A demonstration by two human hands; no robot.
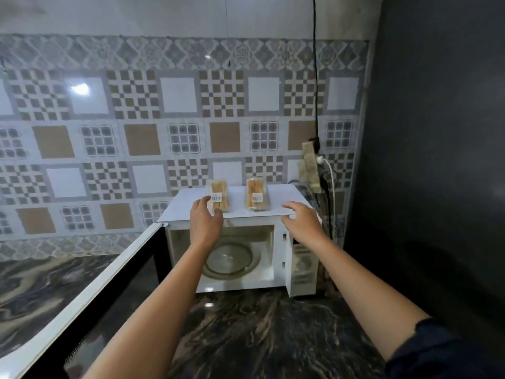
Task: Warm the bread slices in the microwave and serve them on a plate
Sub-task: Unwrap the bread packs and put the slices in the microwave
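Microwave (pixel 281 195): white, placed at the rear right of the surface (pixel 259 337), close to the tiled wall (pixel 177 132). Door (pixel 82 310): swung fully open to the left, dark window panel in a white frame. Cavity: contains a glass turntable (pixel 232 259) only; nothing is on the turntable. Control panel (pixel 303 266): at the right of the cavity, details blurred.

Two clear packs of bread slices lie on the microwave top, side by side and apart, each with a white label at its near end. Left bread pack (pixel 218 194): near the middle of the top, reaching towards its front edge. Right bread pack (pixel 255 194): just right of it, untouched.

Left grip (pixel 205 220): thumb and curled fingers closed round the near end of the left bread pack. Right grip (pixel 303 222): wide, fingers spread, holding nothing, at the front right corner of the microwave top.

Surface: dark marbled stone. A power strip (pixel 310 168) hangs on the wall behind the microwave, with a black cable (pixel 315 77) running up from it. A dark wall (pixel 437 160) closes the right side
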